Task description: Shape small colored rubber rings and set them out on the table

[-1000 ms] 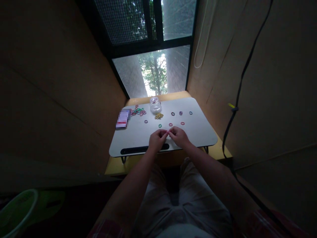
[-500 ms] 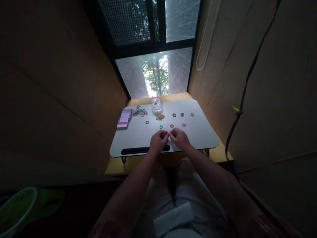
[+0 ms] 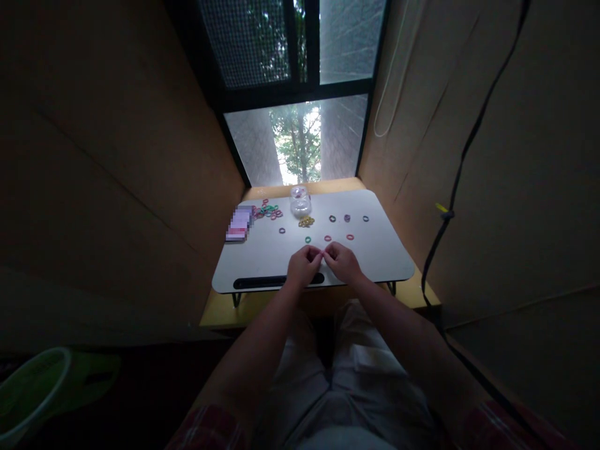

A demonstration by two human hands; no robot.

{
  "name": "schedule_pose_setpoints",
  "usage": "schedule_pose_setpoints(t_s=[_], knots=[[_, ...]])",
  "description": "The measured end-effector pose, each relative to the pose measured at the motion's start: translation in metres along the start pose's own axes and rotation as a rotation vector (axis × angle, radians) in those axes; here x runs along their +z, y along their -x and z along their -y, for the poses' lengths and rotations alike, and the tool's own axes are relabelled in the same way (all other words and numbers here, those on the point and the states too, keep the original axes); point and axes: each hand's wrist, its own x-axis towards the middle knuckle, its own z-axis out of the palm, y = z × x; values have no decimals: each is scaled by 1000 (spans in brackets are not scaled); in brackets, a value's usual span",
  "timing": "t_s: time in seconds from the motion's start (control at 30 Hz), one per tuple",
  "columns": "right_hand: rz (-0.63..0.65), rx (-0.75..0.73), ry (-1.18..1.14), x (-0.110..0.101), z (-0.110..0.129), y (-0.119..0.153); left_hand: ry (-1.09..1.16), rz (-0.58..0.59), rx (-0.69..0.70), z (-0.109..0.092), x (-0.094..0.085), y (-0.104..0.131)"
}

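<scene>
My left hand (image 3: 303,265) and my right hand (image 3: 342,261) meet over the front of the white folding table (image 3: 262,259). Both are closed, thumbs and fingertips pinched together, with a small pink thing (image 3: 322,253) between them; its kind is too small to make out. Just beyond the fingers lie a green ring (image 3: 308,240) and two red rings, one left (image 3: 327,238) and one right (image 3: 350,237). Farther back are a dark ring (image 3: 332,219), a purple ring (image 3: 347,218) and a blue ring (image 3: 366,219). One more purple ring (image 3: 282,230) lies to the left.
A clear plastic jar (image 3: 300,203) stands at the back, with a heap of yellow rings (image 3: 306,222) before it. Mixed coloured rings (image 3: 268,211) lie beside a phone-like screen (image 3: 240,224) at the left. A black slot (image 3: 260,282) runs along the front edge. Walls close in both sides.
The view has shifted slightly, so the table sits a little farther right. Both hands keep their pinch in nearly the same place; the rings on the table have not moved.
</scene>
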Motion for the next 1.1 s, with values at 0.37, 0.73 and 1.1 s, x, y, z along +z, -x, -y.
schedule_pose_setpoints(t_s=[0.37,0.73,1.1], knots=[[-19,-18,-17,2,-2,0,-13,2,-6,0,0,1],[-10,-16,-79,1,-2,0,-52,-18,-22,-2,1,0],[-28,-32,-90,3,-5,-1,-98,5,-25,-5,1,1]])
